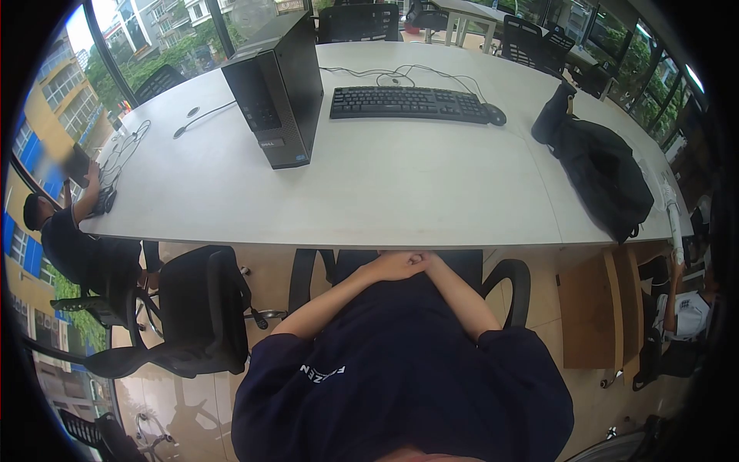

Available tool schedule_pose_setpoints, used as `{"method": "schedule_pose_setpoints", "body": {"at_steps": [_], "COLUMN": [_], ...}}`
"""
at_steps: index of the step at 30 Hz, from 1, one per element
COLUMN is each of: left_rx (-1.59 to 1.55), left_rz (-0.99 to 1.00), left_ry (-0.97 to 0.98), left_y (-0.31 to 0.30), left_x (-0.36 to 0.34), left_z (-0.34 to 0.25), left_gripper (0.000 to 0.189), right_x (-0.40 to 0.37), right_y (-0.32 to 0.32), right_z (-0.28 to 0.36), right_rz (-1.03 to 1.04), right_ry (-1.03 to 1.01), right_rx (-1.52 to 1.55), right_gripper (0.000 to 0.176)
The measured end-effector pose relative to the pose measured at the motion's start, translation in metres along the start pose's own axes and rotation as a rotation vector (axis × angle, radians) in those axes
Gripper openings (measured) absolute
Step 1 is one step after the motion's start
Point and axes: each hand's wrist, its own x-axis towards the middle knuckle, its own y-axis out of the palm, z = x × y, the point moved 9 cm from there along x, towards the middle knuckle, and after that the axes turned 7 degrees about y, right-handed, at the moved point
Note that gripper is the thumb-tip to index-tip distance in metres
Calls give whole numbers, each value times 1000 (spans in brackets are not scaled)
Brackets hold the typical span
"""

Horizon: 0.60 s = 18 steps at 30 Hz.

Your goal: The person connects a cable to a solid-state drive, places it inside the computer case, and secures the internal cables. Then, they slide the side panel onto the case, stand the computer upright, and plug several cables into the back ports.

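Observation:
My left hand [394,266] and my right hand [423,259] are clasped together in my lap, just below the table's front edge. Their fingers are folded closed against each other, and no object shows between them. Part of the fingers is hidden by the overlap. Both forearms rest over my dark blue shirt [408,346]. Beyond the hands, on the white table [416,192], stands a black Dell computer tower [281,100]. A black keyboard [408,103] lies to its right with a black mouse [496,115] at its end. Neither hand touches these.
A black bag [596,165] lies on the table at right. Thin cables [400,75] run behind the keyboard. An office chair [202,308] stands to my left, where another person [85,246] sits. At right are a brown wooden cabinet [591,312] and another person [685,312].

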Motion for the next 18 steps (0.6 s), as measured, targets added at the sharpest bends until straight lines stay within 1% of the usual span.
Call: {"method": "schedule_pose_setpoints", "body": {"at_steps": [3, 5, 12, 14, 15, 17, 18], "left_rx": [-22, 26, 40, 11, 12, 38, 39], "left_rz": [-3, -18, 1, 17, 16, 0, -1], "left_ry": [16, 35, 17, -25, -27, 10, 10], "left_y": [1, -1, -2, -1, -1, -2, -2], "left_x": [3, 4, 6, 4, 3, 3, 3], "left_z": [0, 1, 0, 0, 0, -4, -4], "left_gripper": [30, 31, 32, 26, 26, 32, 32], "right_x": [0, 0, 1, 1, 2, 1, 1], "right_y": [-2, -2, -5, -4, -4, -4, -4], "right_z": [0, 0, 0, 0, 0, 1, 1], "right_rz": [-3, -3, -12, -13, -16, -14, -17], "right_ry": [2, 2, 3, 1, 0, -5, -5], "right_rx": [-2, -2, 0, -4, -3, -5, -9], "right_gripper": [47, 47, 48, 48, 48, 49, 49]}}
